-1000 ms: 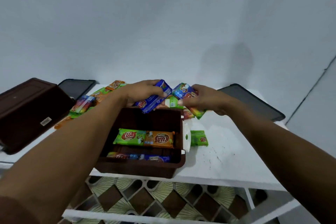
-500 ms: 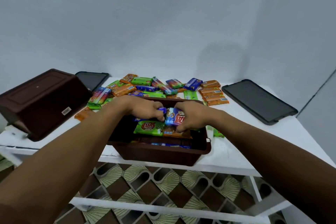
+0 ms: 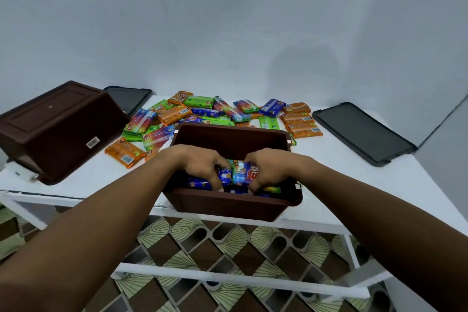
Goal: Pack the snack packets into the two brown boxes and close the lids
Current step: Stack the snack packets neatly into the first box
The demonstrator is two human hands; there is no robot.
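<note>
Head-worn wide view — forward and down, close over the table [image 3: 354, 172], facing the wall [image 3: 228, 20].

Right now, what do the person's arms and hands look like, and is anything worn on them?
The left hand and the right hand wear no gloves, and I see no ring, watch or bracelet. No sleeves show: the arms are bare up to the frame edge.

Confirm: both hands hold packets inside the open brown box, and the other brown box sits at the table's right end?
No. The head view shows the other brown box at the table's left end; left hand and right hand hold packets inside the open brown box.
</note>
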